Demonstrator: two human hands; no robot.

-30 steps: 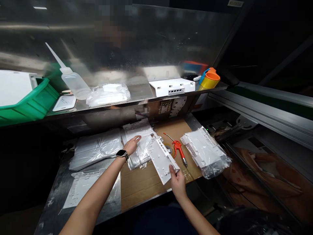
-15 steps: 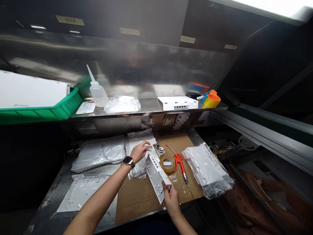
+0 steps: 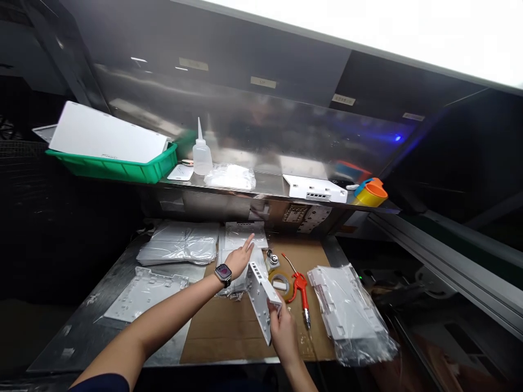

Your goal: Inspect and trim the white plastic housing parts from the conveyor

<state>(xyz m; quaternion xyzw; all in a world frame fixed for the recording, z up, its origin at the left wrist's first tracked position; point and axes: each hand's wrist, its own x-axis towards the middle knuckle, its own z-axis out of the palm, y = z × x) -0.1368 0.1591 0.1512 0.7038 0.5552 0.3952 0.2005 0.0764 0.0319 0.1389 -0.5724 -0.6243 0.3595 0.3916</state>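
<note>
My right hand (image 3: pixel 283 326) grips the near end of a white plastic housing panel (image 3: pixel 259 305). The panel stands tilted on its edge, with a row of port cutouts on its narrow side and small posts on its inner face. At its far end is my left hand (image 3: pixel 239 262), index finger stretched out; whether it touches the panel I cannot tell. Just right of the panel are a roll of tape (image 3: pixel 281 284), a small metal-capped bottle (image 3: pixel 272 259) and a red air blow gun (image 3: pixel 300 286). Beneath lies a sheet of brown cardboard (image 3: pixel 220 332).
Bagged white panels lie at the right (image 3: pixel 349 305) and in a stack (image 3: pixel 180 242) at back left. Another panel (image 3: pixel 147 294) rests front left. The shelf above carries a green bin (image 3: pixel 118 169), a squeeze bottle (image 3: pixel 202 158), a white panel (image 3: pixel 316 189) and tape rolls (image 3: pixel 370 193).
My left hand's index finger has straightened out at the panel's far end. My right hand keeps its hold on the near end. The camera view has shifted, showing more on the left.
</note>
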